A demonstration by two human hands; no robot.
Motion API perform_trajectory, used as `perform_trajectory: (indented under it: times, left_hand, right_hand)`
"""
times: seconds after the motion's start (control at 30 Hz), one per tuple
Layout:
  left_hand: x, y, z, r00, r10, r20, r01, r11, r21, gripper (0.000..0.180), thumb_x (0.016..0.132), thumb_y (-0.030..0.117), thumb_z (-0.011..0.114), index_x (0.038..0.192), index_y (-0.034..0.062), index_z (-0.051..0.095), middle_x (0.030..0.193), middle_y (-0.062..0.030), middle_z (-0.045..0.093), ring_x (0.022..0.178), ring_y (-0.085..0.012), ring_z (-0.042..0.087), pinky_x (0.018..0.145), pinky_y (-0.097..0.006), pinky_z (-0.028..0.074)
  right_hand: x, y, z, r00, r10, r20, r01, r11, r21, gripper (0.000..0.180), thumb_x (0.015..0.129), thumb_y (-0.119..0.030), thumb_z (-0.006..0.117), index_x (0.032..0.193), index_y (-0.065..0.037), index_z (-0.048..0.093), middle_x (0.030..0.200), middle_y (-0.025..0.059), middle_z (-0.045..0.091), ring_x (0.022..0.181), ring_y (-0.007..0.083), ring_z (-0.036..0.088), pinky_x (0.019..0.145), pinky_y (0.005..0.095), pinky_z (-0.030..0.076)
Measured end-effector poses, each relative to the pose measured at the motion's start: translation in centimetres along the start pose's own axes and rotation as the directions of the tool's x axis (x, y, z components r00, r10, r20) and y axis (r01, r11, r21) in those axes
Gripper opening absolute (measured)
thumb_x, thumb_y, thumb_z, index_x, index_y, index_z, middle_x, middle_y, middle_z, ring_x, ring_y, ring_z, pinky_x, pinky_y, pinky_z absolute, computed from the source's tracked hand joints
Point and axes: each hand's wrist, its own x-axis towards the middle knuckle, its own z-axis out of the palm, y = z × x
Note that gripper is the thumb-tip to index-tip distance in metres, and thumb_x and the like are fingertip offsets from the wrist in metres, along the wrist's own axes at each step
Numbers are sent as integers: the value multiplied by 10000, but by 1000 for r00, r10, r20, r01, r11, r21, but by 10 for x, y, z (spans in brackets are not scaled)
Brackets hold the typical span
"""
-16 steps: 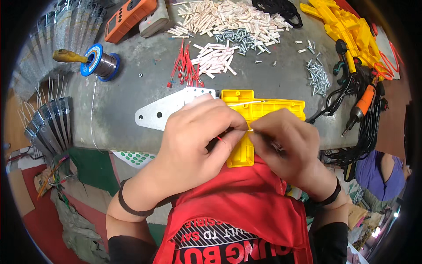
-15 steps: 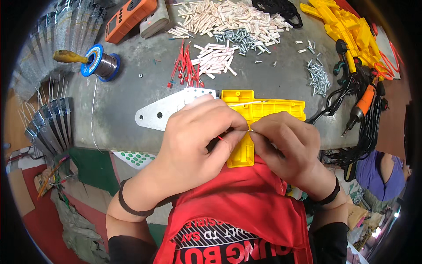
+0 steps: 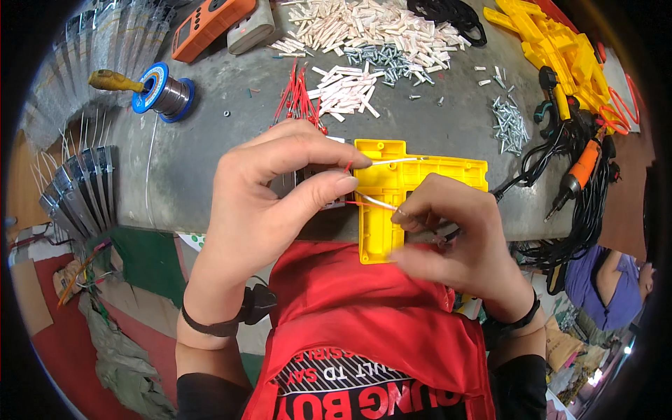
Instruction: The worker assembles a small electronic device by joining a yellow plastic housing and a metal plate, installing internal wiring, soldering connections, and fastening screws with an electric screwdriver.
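Note:
A yellow T-shaped plastic housing half (image 3: 448, 168) lies at the table's front edge, its ribbed inside facing up. A white wire (image 3: 395, 162) with a bare end runs across its upper part. Another white wire (image 3: 378, 201) slants over its middle toward my right fingers. My left hand (image 3: 269, 175) hovers at the housing's left edge, thumb and index finger apart, with a short red wire between them. It hides most of the metal plate seen earlier. My right hand (image 3: 462, 231) is beside the housing's lower arm, its thumb blurred and spread from the curled fingers.
White sleeves (image 3: 371, 28), screws (image 3: 509, 126) and red-wired parts (image 3: 299, 98) lie behind. Left are a solder spool (image 3: 168, 96) and an orange meter (image 3: 210, 26); right, an orange-handled soldering iron (image 3: 582, 168), black cables (image 3: 591, 210) and stacked yellow housings (image 3: 553, 42).
My hands have drawn apart: the left moved left and up and its pinch opened, the right moved slightly down with its thumb swinging away. The white wire between them now shows.

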Motion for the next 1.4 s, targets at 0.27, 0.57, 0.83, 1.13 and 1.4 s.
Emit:
perform_trajectory:
  times: [0.27,0.57,0.83,1.13,1.4]
  left_hand:
    - [13,5,14,966,259,2,-238,883,405,114,755,-11,700,867,0,679,790,-78,639,732,-194,584,694,-289,447]
    - [20,10,28,952,307,-16,-231,747,624,106,751,-47,657,831,17,628,779,-99,585,751,-288,561,662,-370,445]
    - [25,14,30,956,294,20,-252,780,573,85,770,-26,663,825,13,610,771,-106,595,764,-306,571,713,-378,434]
    - [19,16,31,971,239,-11,-199,836,512,66,782,-17,663,818,5,613,771,-104,601,740,-283,570,690,-358,437]
    - [20,7,30,961,274,19,-258,877,404,77,737,-30,687,777,-11,624,714,-99,609,660,-251,566,614,-324,440]
  right_hand:
    - [29,7,-26,968,-225,-115,160,897,-412,319,725,-138,751,1005,-10,672,879,84,602,777,201,593,694,285,463]
    - [22,3,-19,981,-191,-31,165,911,-378,79,814,-39,670,876,-28,621,726,128,525,621,316,553,553,392,449]
    - [33,1,-15,851,-521,-61,384,698,-605,154,783,-6,661,928,-58,648,780,83,583,664,259,607,570,337,492]
    - [31,6,-11,827,-551,-107,365,673,-643,159,773,-48,672,928,-54,639,798,68,588,666,241,612,556,336,499]
    - [32,-4,-6,936,-331,-122,227,829,-511,61,828,-50,623,816,-36,566,759,114,530,610,250,568,527,342,467]
